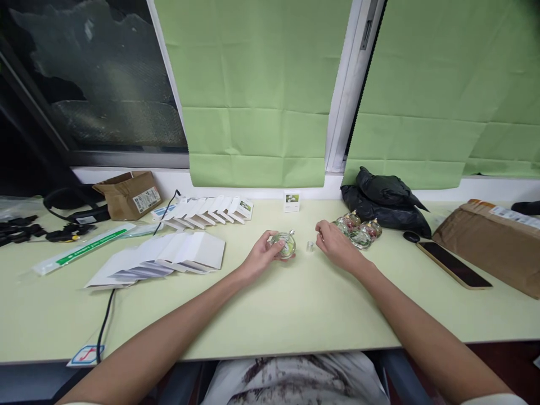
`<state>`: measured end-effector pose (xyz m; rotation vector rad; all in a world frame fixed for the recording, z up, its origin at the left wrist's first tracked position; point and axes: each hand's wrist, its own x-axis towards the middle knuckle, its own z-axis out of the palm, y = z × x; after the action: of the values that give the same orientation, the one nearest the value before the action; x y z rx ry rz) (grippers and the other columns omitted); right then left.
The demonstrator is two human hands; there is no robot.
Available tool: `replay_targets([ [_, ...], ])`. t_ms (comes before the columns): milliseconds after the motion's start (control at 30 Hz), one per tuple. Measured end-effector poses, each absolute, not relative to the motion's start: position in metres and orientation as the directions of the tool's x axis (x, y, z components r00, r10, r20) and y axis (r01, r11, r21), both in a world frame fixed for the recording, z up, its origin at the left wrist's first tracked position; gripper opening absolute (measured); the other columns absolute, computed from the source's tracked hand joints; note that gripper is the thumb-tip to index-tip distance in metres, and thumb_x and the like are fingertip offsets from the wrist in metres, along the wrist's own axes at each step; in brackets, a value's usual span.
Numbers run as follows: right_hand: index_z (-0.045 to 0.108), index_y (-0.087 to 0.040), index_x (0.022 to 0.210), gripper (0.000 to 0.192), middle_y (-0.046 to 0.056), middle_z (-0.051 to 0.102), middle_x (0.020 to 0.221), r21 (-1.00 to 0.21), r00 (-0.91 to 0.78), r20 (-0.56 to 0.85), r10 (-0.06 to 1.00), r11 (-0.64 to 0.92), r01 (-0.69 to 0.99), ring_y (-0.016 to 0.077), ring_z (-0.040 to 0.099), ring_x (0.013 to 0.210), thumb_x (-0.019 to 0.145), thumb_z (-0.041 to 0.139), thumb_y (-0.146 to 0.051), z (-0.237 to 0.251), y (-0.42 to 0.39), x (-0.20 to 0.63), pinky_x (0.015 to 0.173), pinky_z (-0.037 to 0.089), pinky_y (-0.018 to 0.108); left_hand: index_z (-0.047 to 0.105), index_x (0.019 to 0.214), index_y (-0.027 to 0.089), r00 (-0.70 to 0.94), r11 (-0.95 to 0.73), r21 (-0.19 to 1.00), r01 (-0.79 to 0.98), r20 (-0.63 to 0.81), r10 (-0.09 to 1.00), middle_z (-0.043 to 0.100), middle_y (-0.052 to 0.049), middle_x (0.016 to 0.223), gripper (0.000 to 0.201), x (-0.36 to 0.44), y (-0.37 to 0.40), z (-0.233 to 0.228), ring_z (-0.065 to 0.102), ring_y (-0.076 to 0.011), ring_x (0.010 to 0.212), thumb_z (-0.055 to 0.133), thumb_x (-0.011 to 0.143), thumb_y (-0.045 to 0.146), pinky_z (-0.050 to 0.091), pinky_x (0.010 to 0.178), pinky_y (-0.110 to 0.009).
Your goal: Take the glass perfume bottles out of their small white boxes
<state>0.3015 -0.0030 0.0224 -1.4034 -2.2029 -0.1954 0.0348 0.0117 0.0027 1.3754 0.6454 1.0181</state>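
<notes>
My left hand (262, 256) is closed around a round, flat perfume bottle (287, 246) of clear glass, with yellow-green showing inside and a small spray nozzle on top. Just right of it a small clear cap (310, 246) stands on the table. My right hand (335, 244) hovers beside the cap without touching it. Its fingers are curled together, and whatever may be between them is hidden. Several more round glass bottles (360, 232), some with golden tops, lie grouped beyond my right hand.
A small white box (291, 202) stands near the wall. On the left are rows of white cartons (202, 250), a brown box (129, 197) and a black cable (105, 326). Black plastic bags (382, 202), a phone (453, 265) and a brown parcel (489, 239) lie right.
</notes>
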Motion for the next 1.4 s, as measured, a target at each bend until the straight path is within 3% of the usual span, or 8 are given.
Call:
replay_targets([
  [167,0.051,-0.021,0.097,0.008,0.007,0.064,0.091,-0.195,-0.336,0.316,0.887,0.408,0.892,0.0227,0.060,0.083,0.104,0.048,-0.022,0.006,0.004,0.310,0.073,0.042,0.033,0.061,0.112,0.018,0.379,-0.253,0.965,-0.071,0.260,0.888,0.071,-0.009,0.116,0.044,0.030,0.021,-0.002,0.069,-0.0229,0.106,0.077,0.088,0.051,0.054,0.093,-0.038],
  [267,0.052,-0.021,0.094,0.009,0.008,0.065,0.096,-0.169,-0.381,0.306,0.873,0.443,0.880,0.0221,0.061,0.086,0.103,0.049,-0.020,0.000,0.004,0.311,0.077,0.044,0.033,0.064,0.119,0.018,0.386,-0.284,0.958,0.044,0.246,0.889,0.074,-0.010,0.118,0.046,0.027,0.024,-0.003,0.070,-0.0224,0.102,0.076,0.088,0.051,0.052,0.095,-0.037],
  [433,0.055,-0.020,0.103,0.011,0.007,0.065,0.102,-0.252,-0.426,0.251,0.869,0.484,0.838,0.0206,0.062,0.089,0.098,0.049,-0.013,0.000,0.002,0.313,0.078,0.046,0.031,0.066,0.117,0.018,0.351,-0.277,0.956,0.103,0.225,0.909,0.076,-0.010,0.114,0.050,0.025,0.033,-0.011,0.070,-0.0232,0.097,0.081,0.082,0.050,0.054,0.090,-0.038],
  [533,0.057,-0.020,0.110,0.022,0.008,0.066,0.105,-0.265,-0.396,0.294,0.870,0.472,0.841,0.0213,0.062,0.093,0.093,0.049,-0.008,0.006,0.002,0.314,0.080,0.046,0.032,0.069,0.115,0.018,0.289,-0.303,0.931,0.201,0.240,0.927,0.075,-0.008,0.106,0.049,0.024,0.038,-0.014,0.069,-0.0229,0.095,0.081,0.081,0.051,0.054,0.088,-0.037],
  [733,0.060,-0.021,0.113,0.022,0.009,0.065,0.109,-0.256,-0.298,0.567,0.768,0.507,0.823,0.0251,0.057,0.100,0.102,0.041,-0.014,0.019,0.007,0.308,0.089,0.045,0.037,0.068,0.119,0.020,0.277,-0.383,0.878,0.286,0.307,0.910,0.073,-0.008,0.112,0.047,0.018,0.044,-0.013,0.067,-0.0236,0.100,0.077,0.085,0.051,0.054,0.090,-0.037],
  [933,0.066,-0.024,0.116,0.031,0.009,0.068,0.127,-0.283,-0.447,0.569,0.690,0.675,0.681,0.0254,0.056,0.119,0.103,0.040,-0.012,0.013,0.009,0.294,0.104,0.042,0.044,0.075,0.119,0.023,0.205,-0.431,0.781,0.452,0.379,0.902,0.072,-0.007,0.102,0.043,0.017,0.048,-0.012,0.065,-0.0226,0.084,0.078,0.085,0.049,0.054,0.085,-0.040],
  [1233,0.069,-0.027,0.126,0.041,0.007,0.063,0.145,-0.410,-0.400,0.535,0.744,0.643,0.647,0.0235,0.053,0.135,0.103,0.040,-0.011,0.004,0.008,0.276,0.112,0.042,0.050,0.062,0.130,0.022,0.273,-0.400,0.873,0.278,0.328,0.904,0.062,-0.012,0.135,0.043,0.025,0.050,-0.018,0.073,-0.0209,0.098,0.071,0.092,0.038,0.059,0.091,-0.038],
  [1400,0.069,-0.030,0.130,0.037,0.007,0.059,0.149,-0.416,-0.414,0.515,0.751,0.641,0.645,0.0229,0.052,0.136,0.109,0.040,-0.022,0.004,0.012,0.276,0.114,0.041,0.049,0.054,0.133,0.022,0.452,-0.349,0.914,0.206,0.227,0.862,0.070,-0.013,0.130,0.041,0.026,0.041,-0.013,0.071,-0.0260,0.118,0.062,0.099,0.043,0.053,0.105,-0.044],
])
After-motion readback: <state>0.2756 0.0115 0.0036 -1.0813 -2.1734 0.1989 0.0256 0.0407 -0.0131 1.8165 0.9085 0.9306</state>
